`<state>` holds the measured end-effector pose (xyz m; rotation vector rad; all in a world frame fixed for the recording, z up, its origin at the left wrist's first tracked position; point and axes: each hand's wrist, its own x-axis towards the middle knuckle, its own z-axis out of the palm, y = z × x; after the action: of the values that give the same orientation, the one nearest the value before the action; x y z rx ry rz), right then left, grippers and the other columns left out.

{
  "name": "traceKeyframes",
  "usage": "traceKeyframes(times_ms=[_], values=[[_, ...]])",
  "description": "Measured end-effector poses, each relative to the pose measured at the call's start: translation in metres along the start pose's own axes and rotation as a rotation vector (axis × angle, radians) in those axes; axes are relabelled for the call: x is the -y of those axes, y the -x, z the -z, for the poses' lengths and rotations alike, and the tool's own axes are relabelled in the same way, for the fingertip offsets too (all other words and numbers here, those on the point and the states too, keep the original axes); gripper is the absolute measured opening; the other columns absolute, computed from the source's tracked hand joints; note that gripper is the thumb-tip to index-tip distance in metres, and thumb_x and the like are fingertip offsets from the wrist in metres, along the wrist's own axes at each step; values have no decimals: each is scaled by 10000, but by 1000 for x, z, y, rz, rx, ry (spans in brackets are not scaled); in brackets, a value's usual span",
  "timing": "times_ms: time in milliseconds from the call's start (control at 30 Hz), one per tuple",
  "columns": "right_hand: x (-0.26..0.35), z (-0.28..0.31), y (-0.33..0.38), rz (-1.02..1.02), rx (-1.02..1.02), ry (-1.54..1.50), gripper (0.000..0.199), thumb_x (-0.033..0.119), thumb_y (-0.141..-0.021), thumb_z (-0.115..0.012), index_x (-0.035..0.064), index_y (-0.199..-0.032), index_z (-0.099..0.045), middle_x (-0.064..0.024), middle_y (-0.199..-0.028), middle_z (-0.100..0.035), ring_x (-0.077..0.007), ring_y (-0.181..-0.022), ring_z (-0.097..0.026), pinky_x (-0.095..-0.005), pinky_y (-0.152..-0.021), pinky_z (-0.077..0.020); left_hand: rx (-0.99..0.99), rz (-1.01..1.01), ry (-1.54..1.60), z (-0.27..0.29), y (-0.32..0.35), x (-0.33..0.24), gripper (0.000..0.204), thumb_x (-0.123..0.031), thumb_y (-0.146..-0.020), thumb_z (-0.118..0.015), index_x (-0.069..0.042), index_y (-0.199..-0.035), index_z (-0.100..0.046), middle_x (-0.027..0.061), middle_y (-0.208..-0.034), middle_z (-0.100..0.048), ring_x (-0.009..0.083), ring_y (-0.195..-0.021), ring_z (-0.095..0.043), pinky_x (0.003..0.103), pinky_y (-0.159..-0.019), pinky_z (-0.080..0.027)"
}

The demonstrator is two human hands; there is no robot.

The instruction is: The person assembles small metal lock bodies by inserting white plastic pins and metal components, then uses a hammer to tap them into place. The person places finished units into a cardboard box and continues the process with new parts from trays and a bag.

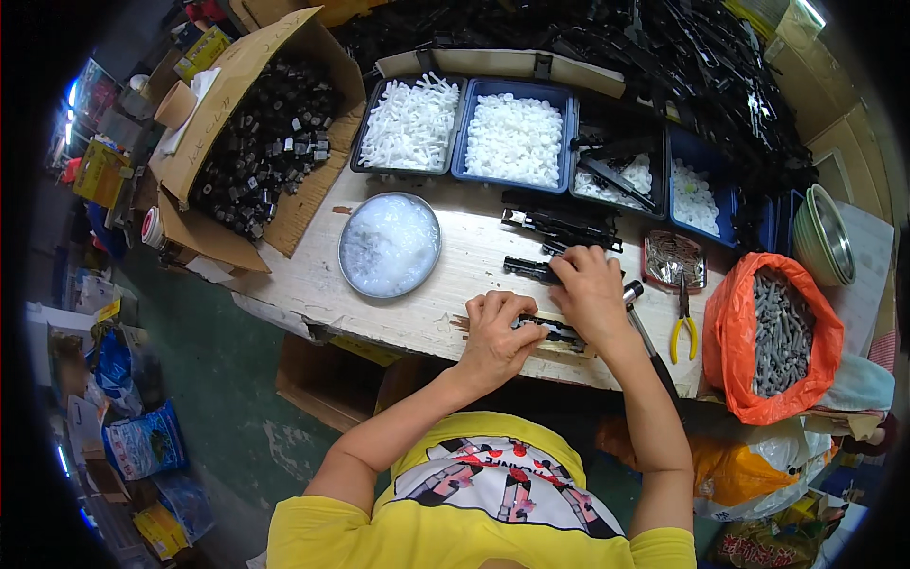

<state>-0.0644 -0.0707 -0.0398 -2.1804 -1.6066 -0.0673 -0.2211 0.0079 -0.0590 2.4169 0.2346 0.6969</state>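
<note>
- Black metal part [561, 336] on the bench [455, 275], and that's where both hands meet, right at the near edge.
- Left hand [499, 334] has it: thumb and fingers pinched narrow on its left end, the part reaching away toward three o'clock from that grip.
- Right hand [595, 292] arches over from above, fingers curled, with the part at its seven o'clock; whether those fingertips pinch anything, I cannot tell (they hide their own tips nicely).
- Here's the key line: the part's long axis runs roughly nine to three, dipping slightly at the right end, so the left hand is the nearer one, touching it, while the right sits just above.
- Second black part [527, 269] lies at ten o'clock from the right hand, close to its fingers.
- Silver-headed hammer [632, 292] at the right hand's three o'clock, its handle slanting down toward five; pliers [683, 311] just past it.
- Further along, red plastic bag [723, 327] full of grey pieces.
- Over at the left hand's ten o'clock, round tin [379, 295] of whitish paste; blue tray [512, 183] of white bits at twelve.
</note>
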Motion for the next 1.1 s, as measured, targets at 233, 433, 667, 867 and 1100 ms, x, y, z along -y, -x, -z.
traceKeyframes(times_ms=[233,433,667,867,1100], values=[[-7,10,-4,-106,10,-385,318,53,-673,-666,3,-969,-561,-97,-908,-523,-225,-843,-520,-320,-742,-415,25,38,59,10,-4,0,177,-118,-665,-696,-103,-832,-641,36,-940,-550,204,-911,-476,355,-800,-289],[8,35,26,-404,123,-1413,335,3,-754,-642,13,-1063,-514,-27,-981,-523,-114,-894,-539,-247,-810,-433,-142,74,200,29,-26,-17,365,-99,-689,-702,-52,-1036,-601,93,-1006,-575,240,-873,-532,321,-775,-361],[17,37,48,-534,60,-1352,332,26,-786,-614,26,-1103,-516,-19,-957,-545,-91,-868,-524,-225,-769,-434,-3,-53,180,30,-20,-10,389,-59,-700,-658,-48,-1080,-574,88,-941,-562,232,-860,-520,348,-788,-326],[-19,39,82,-470,-207,-973,218,48,-798,-581,7,-1011,-561,-32,-951,-542,-106,-809,-503,-214,-716,-398,132,-190,-76,35,-14,-6,355,-34,-660,-671,-64,-1005,-591,70,-943,-574,203,-835,-518,360,-787,-307],[-19,48,97,-514,-177,-683,126,60,-816,-566,-1,-924,-586,-66,-880,-564,-133,-805,-525,-233,-715,-404,219,-248,-234,29,-15,-4,329,-26,-651,-653,-67,-973,-600,53,-934,-565,204,-869,-506,382,-791,-300]])
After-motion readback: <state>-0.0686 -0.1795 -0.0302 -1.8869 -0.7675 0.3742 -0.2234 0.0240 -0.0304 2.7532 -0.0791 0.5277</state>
